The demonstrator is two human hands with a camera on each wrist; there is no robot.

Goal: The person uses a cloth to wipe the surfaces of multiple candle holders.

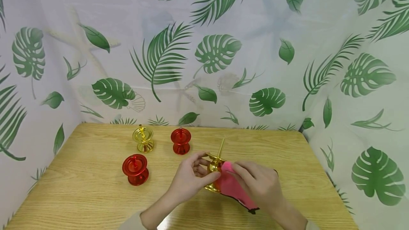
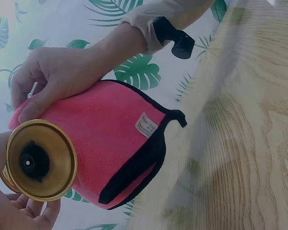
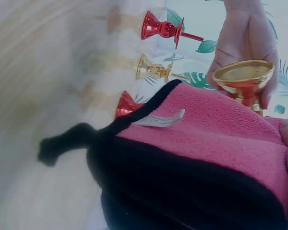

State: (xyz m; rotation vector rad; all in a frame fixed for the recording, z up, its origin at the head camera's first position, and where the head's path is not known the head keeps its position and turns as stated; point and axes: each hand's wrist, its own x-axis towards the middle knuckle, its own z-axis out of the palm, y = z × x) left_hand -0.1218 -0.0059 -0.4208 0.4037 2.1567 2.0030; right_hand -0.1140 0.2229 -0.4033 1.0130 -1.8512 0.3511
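My left hand [image 1: 188,175] grips a gold candle holder [image 1: 214,168] around its waist, with the thin spike pointing up and slightly right. Its round hollow base [image 2: 63,165] faces the camera in the left wrist view. In my right hand [image 1: 260,184], thumb and fingers pinch a pink cloth [image 1: 236,189] with black edging. The cloth lies against the right side of the holder near the upper dish and hangs down towards the table. A small white label [image 2: 146,125] and a black loop show on it.
Another gold candle holder [image 1: 145,146] and a red one [image 1: 181,147] stand upright at the back of the wooden table [image 1: 86,173]. A second red candle holder [image 1: 138,177] is nearer, on the left. Leaf-patterned sheeting [image 1: 166,109] encloses the back and sides.
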